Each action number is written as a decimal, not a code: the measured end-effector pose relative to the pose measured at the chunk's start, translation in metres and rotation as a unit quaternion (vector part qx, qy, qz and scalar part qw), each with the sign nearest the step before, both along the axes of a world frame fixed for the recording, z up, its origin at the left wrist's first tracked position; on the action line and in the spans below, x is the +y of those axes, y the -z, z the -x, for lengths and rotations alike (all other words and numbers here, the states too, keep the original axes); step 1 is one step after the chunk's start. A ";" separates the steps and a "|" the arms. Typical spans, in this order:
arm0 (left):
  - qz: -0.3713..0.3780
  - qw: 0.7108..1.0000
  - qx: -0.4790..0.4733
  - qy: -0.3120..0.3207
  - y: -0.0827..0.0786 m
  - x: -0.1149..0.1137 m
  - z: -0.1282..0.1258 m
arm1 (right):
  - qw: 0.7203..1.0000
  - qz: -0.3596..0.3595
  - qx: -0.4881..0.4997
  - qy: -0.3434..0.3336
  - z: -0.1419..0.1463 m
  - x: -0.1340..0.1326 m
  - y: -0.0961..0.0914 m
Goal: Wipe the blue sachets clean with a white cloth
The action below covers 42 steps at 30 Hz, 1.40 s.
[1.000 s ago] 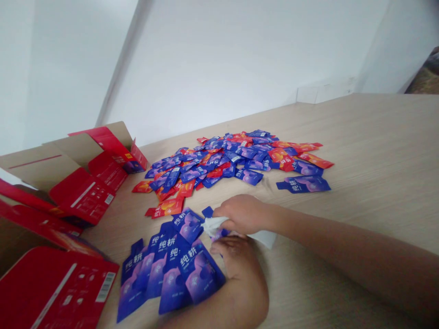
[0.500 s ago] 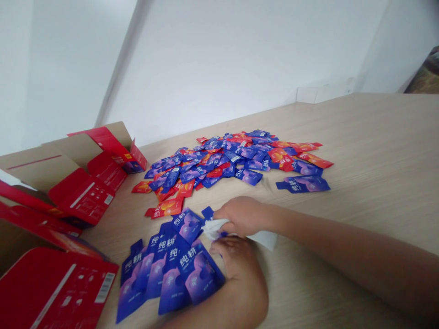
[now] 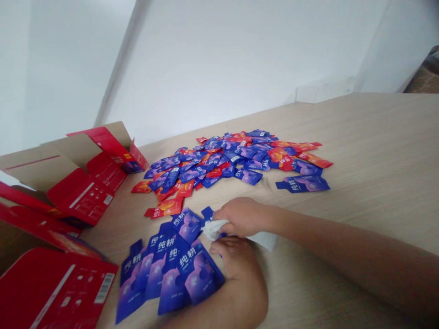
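Note:
My right hand (image 3: 245, 217) is closed on a crumpled white tissue (image 3: 213, 228), part of which sticks out on the far side of the wrist. Under the tissue lies a purple pouch (image 3: 207, 214), mostly covered; only its narrow neck and a small bit between the hands show. Just below, my left hand (image 3: 236, 253) has curled fingers at that same pouch, their tips partly hidden. Beside the left hand, several purple pouches (image 3: 168, 262) with white lettering lie overlapped in a fan. Another purple pouch (image 3: 187, 226) rests at the top of this fan.
Beyond the hands spreads a heap of purple and red-orange pouches (image 3: 219, 157). One purple pouch (image 3: 303, 183) lies apart at its right. Open red cartons (image 3: 82, 196) stand along the left, with a nearer red carton (image 3: 65, 288). A white wall (image 3: 240, 59) borders the wooden table (image 3: 360, 183).

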State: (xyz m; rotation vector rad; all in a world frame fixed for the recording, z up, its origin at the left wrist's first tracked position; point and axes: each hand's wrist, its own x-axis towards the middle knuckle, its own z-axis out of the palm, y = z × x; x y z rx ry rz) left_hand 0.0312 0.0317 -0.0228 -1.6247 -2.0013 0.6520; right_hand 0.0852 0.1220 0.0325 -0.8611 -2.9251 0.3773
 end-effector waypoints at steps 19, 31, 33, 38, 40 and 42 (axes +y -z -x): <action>0.002 1.000 0.012 0.012 -0.007 -0.003 -0.002 | 0.999 -0.007 -0.018 0.032 -0.003 0.008 0.007; -0.012 1.000 -0.009 0.010 0.000 -0.001 0.001 | 1.000 -0.009 -0.013 0.016 0.000 0.003 0.006; -0.003 1.000 -0.003 0.008 -0.002 -0.002 0.001 | 0.999 -0.017 -0.017 0.038 -0.003 0.009 0.008; 0.005 1.000 0.002 0.006 -0.009 -0.004 -0.001 | 0.997 -0.037 -0.002 0.066 -0.007 0.013 0.004; -0.003 1.000 0.002 0.013 -0.011 -0.005 -0.001 | 0.999 -0.032 0.012 0.036 -0.004 0.007 0.002; 0.002 1.000 -0.002 0.017 -0.012 -0.007 0.000 | 1.000 -0.024 0.009 0.008 0.000 0.002 0.003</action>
